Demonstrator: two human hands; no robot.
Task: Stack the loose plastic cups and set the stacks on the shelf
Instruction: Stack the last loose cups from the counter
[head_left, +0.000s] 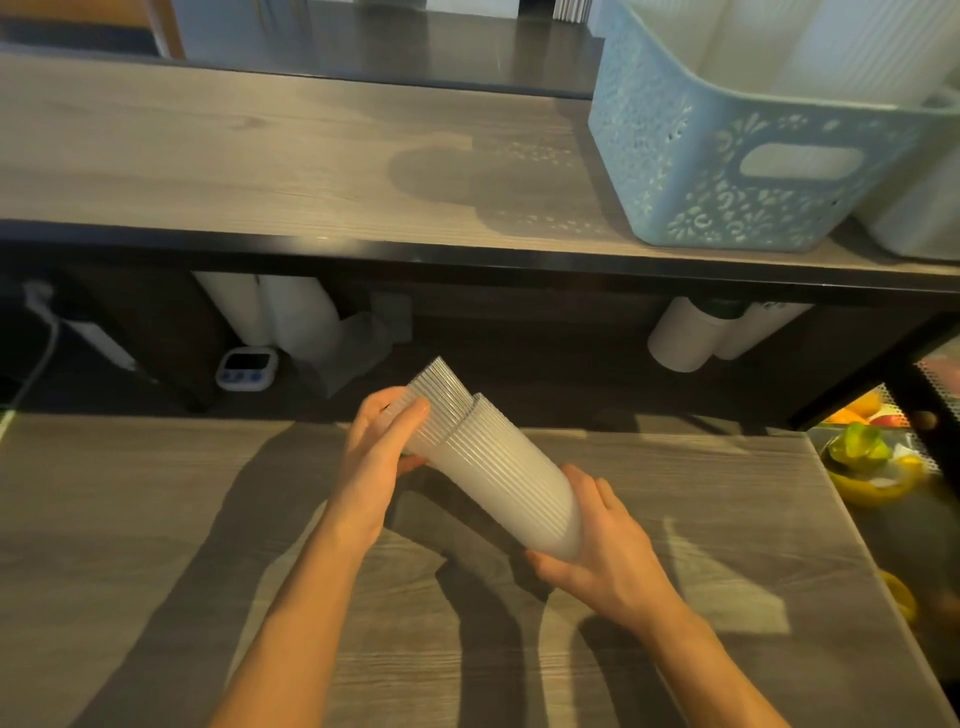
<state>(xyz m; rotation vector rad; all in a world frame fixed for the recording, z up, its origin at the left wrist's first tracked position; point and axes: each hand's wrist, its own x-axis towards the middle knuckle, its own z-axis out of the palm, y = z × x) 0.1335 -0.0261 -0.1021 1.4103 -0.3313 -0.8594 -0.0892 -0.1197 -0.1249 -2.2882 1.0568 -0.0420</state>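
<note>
Seemingly the stacking is nearly finished: a long stack of clear ribbed plastic cups (493, 467) hangs tilted above the tabletop (156, 519), the left hand (382, 457) curled round its rim end and the right hand (597, 551) cupping its base. No loose cups show on the tabletop, and the stack has not yet gone onto the shelf (260, 156) beside the blue basket (727, 156). Whether the two rim clusters up top are fully nested is hard to make out, and the basket's contents are blurred.

Two bare forearms reach in from the bottom edge of the view, with no sleeve, cuff or glove anywhere along their visible length. The left hand (382, 447) and the right hand (602, 545) carry no ring, and neither wrist has a watch, band or bracelet. The fingernails that show are short and plain, with no polish to be made out.
</note>
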